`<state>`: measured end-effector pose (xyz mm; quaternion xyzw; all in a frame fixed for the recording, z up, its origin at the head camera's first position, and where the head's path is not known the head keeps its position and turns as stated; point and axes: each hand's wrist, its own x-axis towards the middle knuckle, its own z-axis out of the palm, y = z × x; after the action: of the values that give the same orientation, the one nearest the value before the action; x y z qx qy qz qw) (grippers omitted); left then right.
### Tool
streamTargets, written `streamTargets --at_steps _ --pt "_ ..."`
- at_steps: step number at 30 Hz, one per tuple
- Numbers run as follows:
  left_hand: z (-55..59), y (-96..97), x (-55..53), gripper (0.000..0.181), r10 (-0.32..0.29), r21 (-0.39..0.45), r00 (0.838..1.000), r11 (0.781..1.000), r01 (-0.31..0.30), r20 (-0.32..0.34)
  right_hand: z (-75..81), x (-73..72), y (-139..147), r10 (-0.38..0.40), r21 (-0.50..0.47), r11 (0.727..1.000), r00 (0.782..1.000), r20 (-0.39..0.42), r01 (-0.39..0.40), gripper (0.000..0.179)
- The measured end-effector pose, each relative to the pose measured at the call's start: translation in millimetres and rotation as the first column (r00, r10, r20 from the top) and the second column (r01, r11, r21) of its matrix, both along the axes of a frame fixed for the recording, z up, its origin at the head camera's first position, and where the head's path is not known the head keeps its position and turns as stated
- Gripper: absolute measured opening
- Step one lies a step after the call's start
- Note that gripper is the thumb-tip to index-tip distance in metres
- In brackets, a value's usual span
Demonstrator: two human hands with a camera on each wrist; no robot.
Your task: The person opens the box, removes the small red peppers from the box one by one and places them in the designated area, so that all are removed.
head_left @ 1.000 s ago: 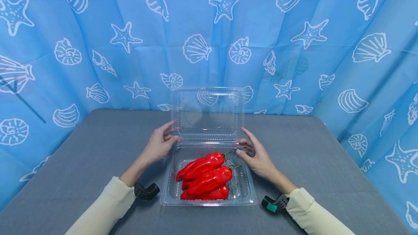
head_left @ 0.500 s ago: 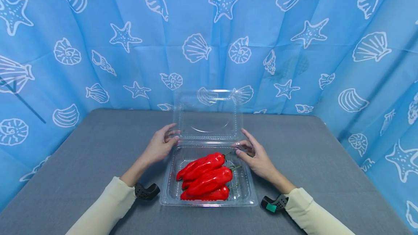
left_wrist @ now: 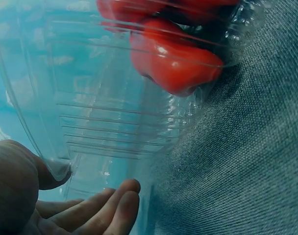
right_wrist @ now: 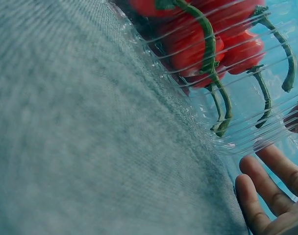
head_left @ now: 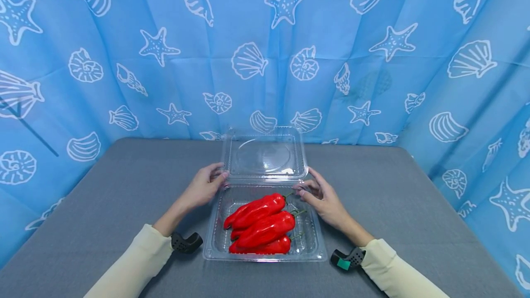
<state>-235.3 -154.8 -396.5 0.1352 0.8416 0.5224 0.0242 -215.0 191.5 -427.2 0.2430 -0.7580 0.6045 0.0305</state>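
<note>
A clear plastic clamshell container [head_left: 210, 243] lies on the grey table, its lid [head_left: 265, 157] leaning back toward the curtain. Several red peppers [head_left: 269, 229] with green stems are inside the base. My left hand [head_left: 203, 187] holds the back left corner by the hinge; in the left wrist view its thumb [left_wrist: 56, 177] presses the rim while the fingers reach behind the plastic. At the back right corner, my right hand [head_left: 327, 199] has its thumb at the rim and its fingers around the outside. The right wrist view shows those fingers [right_wrist: 252, 166] touching or very near the ribbed wall.
Grey cloth-like table surface [head_left: 393, 206] surrounds the container. A blue curtain [head_left: 265, 77] with white shells and starfish hangs behind the table and along both sides. Black wrist mounts [head_left: 186, 243] sit at both wrists, near the container's front corners.
The lid has tipped farther back and down, away from me. The left fingers have lowered slightly with it. The right hand, the base and the peppers stay almost in place.
</note>
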Motion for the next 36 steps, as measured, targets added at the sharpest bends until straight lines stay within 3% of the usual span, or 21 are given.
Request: streamTargets --at_steps 6,18,28,36 --pt "-0.9 -0.5 1.2 0.052 0.014 -0.055 1.0 0.998 -0.013 0.013 -0.5 0.7 0.0 -0.008 0.024 1.0 0.999 0.037 0.007 0.072" --pt "-5.5 -5.6 0.7 0.053 -0.016 -0.042 1.0 0.999 0.017 0.021 -1.1 -0.4 0.6 -0.004 0.007 1.0 0.996 0.091 0.004 0.07" --pt "-6.2 -4.5 2.1 0.052 -0.001 -0.031 1.0 1.0 0.001 0.023 -0.3 -1.2 0.4 -0.016 -0.01 1.0 0.989 0.15 0.017 0.067" --pt "-9.4 -2.8 -0.9 0.05 0.005 -0.008 1.0 1.0 -0.005 0.03 -1.2 -2.0 0.0 -0.034 -0.003 0.999 0.989 0.145 0.035 0.064"
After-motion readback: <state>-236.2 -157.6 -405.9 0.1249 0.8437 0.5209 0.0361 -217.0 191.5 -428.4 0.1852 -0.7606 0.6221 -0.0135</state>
